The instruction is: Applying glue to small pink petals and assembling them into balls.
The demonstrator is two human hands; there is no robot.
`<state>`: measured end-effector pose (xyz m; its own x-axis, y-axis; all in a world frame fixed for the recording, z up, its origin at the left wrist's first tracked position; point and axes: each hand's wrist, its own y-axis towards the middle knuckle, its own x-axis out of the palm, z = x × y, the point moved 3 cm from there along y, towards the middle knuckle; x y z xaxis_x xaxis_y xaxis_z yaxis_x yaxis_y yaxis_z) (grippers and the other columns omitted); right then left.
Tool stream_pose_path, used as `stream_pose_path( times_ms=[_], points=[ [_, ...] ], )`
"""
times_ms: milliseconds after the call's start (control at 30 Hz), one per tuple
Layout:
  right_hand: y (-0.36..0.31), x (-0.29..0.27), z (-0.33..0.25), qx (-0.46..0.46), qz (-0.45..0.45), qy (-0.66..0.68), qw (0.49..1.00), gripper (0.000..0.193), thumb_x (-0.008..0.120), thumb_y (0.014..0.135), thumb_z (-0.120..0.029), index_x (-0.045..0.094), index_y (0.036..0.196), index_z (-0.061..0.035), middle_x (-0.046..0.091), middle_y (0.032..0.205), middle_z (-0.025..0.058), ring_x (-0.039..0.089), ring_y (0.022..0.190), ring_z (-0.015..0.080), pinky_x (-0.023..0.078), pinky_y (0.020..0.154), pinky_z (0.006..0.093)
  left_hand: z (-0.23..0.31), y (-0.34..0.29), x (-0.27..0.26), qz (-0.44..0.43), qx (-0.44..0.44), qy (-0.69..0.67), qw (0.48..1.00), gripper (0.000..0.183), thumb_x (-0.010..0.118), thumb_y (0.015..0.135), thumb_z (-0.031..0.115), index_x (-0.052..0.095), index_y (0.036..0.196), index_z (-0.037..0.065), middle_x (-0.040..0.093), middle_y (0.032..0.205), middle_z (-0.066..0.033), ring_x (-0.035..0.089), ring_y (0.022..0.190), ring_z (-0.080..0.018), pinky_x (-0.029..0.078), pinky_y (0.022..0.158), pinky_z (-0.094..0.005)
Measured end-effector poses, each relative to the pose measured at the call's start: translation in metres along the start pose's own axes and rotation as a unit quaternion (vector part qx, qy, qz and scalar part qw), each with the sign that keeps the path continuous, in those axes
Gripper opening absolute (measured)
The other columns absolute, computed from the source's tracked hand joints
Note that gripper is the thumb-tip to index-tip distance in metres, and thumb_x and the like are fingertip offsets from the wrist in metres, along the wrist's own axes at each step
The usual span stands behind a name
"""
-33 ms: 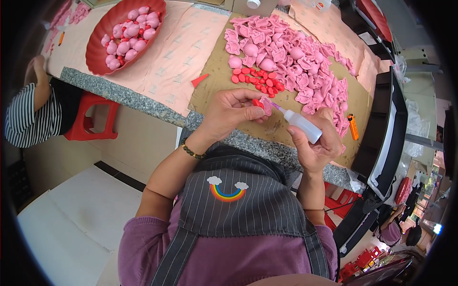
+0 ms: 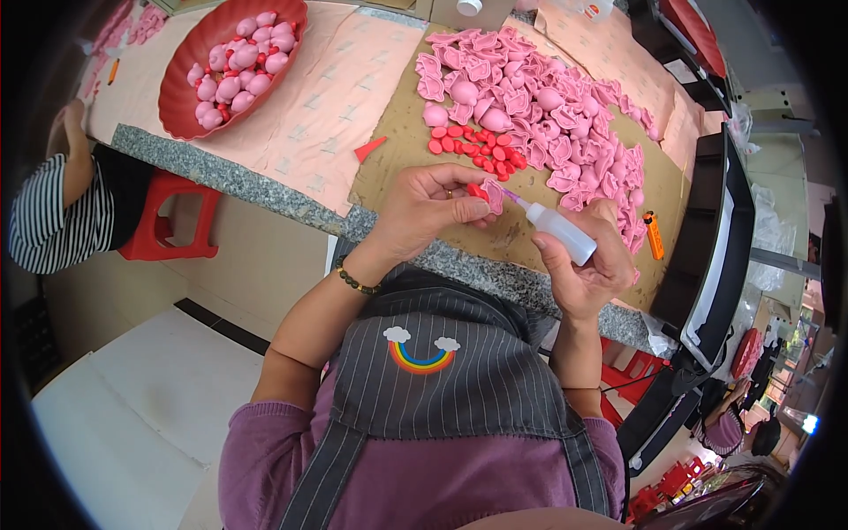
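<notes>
Left hand (image 2: 422,205): fingers pinching pink piece (image 2: 495,198) and red piece (image 2: 477,191) above table (image 2: 234,179); right hand (image 2: 602,263): fingers clamping squeeze bottle (image 2: 565,235), nozzle (image 2: 515,199) pointing at pink piece; both hands keeping earlier pose

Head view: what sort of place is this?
Probably a workshop for small handwork: pink moulded pieces lie heaped on a granite-edged worktop, a red bowl holds more pink and red pieces, and the right hand grips a squeeze bottle.
</notes>
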<state>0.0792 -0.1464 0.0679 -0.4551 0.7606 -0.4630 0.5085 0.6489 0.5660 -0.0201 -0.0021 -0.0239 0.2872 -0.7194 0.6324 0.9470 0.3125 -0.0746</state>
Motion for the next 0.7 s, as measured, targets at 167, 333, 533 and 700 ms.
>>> stream_pose_path(
  times_ms=[167,333,533,700],
  points=[
    [0.0008,0.0001,0.0004,-0.001,0.001,-0.002,1.000,0.027,0.076,0.062,-0.006,0.061,0.080,0.0061,0.051,0.063,0.0047,0.041,0.059,0.0134,0.030,0.056,0.0254,0.0002,0.0002,0.0004,0.000,-0.001,0.002,1.000,0.029,0.063,0.080,0.004,0.057,0.107,-0.004,0.063,0.093,-0.0128,0.062,0.083,-0.0173,0.052,0.072,-0.0284],
    [0.0007,0.0021,0.0022,-0.006,-0.008,-0.013,1.000,0.027,0.077,0.061,-0.006,0.060,0.079,0.0054,0.052,0.063,0.0046,0.041,0.059,0.0135,0.031,0.056,0.0254,-0.0017,0.0001,-0.0012,-0.003,0.000,0.014,1.000,0.029,0.062,0.080,0.002,0.056,0.108,-0.004,0.063,0.094,-0.0130,0.063,0.085,-0.0179,0.053,0.072,-0.0287],
    [0.0000,0.0015,0.0022,0.004,-0.008,-0.014,1.000,0.027,0.077,0.061,-0.006,0.060,0.079,0.0053,0.052,0.063,0.0046,0.041,0.059,0.0138,0.031,0.056,0.0261,-0.0011,0.0008,-0.0002,-0.007,0.004,0.019,1.000,0.030,0.062,0.080,0.002,0.055,0.109,-0.004,0.063,0.095,-0.0132,0.063,0.086,-0.0177,0.053,0.073,-0.0290],
    [-0.0013,0.0012,0.0035,0.003,-0.001,-0.004,1.000,0.027,0.077,0.061,-0.006,0.061,0.080,0.0054,0.052,0.064,0.0045,0.042,0.060,0.0137,0.031,0.056,0.0260,-0.0013,0.0010,-0.0004,-0.006,0.007,0.016,1.000,0.030,0.062,0.080,0.001,0.055,0.109,-0.005,0.063,0.096,-0.0130,0.063,0.086,-0.0176,0.053,0.074,-0.0291]
  ],
)
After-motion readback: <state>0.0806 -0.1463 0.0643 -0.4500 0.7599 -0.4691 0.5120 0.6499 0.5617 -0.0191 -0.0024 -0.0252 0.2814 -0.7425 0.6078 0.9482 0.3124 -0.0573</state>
